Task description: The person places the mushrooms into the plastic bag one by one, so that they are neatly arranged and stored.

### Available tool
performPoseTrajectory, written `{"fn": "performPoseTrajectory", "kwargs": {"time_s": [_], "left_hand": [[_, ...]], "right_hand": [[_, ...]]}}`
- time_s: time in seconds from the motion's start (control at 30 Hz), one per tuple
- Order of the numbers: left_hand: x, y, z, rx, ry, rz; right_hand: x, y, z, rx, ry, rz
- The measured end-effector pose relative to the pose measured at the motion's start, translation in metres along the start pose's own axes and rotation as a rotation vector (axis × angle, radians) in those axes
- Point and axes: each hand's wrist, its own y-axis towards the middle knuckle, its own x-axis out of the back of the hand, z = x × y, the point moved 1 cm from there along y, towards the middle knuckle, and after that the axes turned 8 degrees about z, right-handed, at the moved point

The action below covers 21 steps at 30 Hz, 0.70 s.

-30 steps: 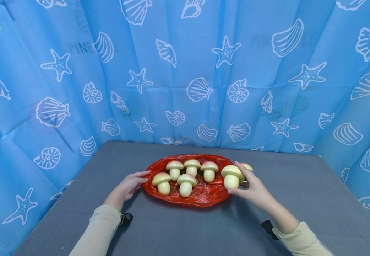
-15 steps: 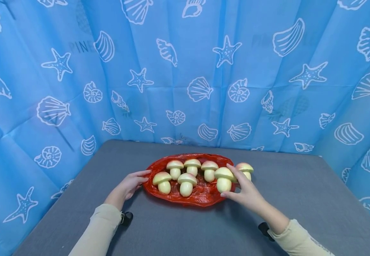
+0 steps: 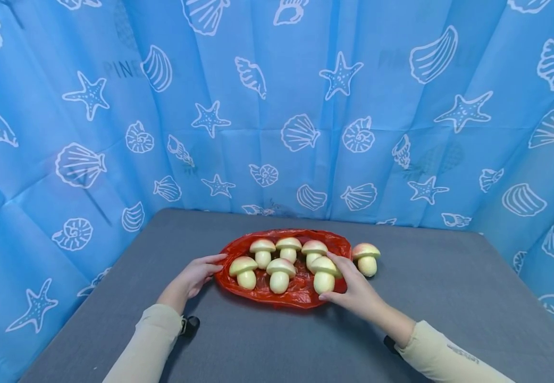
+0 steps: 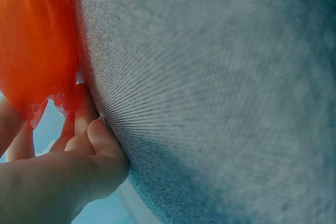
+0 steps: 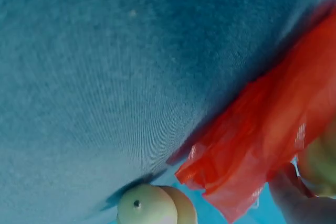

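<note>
A red plastic bag (image 3: pixel 301 298) lies spread with its mouth facing up, several pale, pink-tinged model mushrooms (image 3: pixel 279 282) standing inside. My right hand (image 3: pixel 353 287) pinches another model mushroom (image 3: pixel 324 281) by its side, between thumb and fingers, over the bag's right part. In the right wrist view this held mushroom (image 5: pixel 319 163) shows only partly, beside the red plastic (image 5: pixel 247 145). At the bag's left rim is my left hand (image 3: pixel 194 276), its extended fingers touching the plastic. The left wrist view has these fingers (image 4: pixel 84 108) against the bag's edge.
One model mushroom (image 3: pixel 367 259) stands on the grey cloth-covered table (image 3: pixel 267 351), just right of the bag. Behind the table hangs a blue curtain (image 3: pixel 267 106) with white shell and starfish prints. Dark wrist cameras (image 3: pixel 191 326) sit at the sleeves.
My right hand has carried its mushroom leftward, from the bag's right edge to over its inside. The mushroom on the table's right is now uncovered. The left hand has stayed at the rim.
</note>
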Motion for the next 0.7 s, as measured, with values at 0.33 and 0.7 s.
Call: {"fn": "performPoseTrajectory", "kwargs": {"time_s": [0.33, 0.7], "left_hand": [[0.0, 0.001, 0.0, -0.003, -0.006, 0.003], [0.0, 0.002, 0.0, 0.014, -0.005, 0.0]], "right_hand": [[-0.011, 0.005, 0.001, -0.034, 0.015, 0.074], [-0.021, 0.011, -0.001, -0.18, 0.015, 0.109]]}}
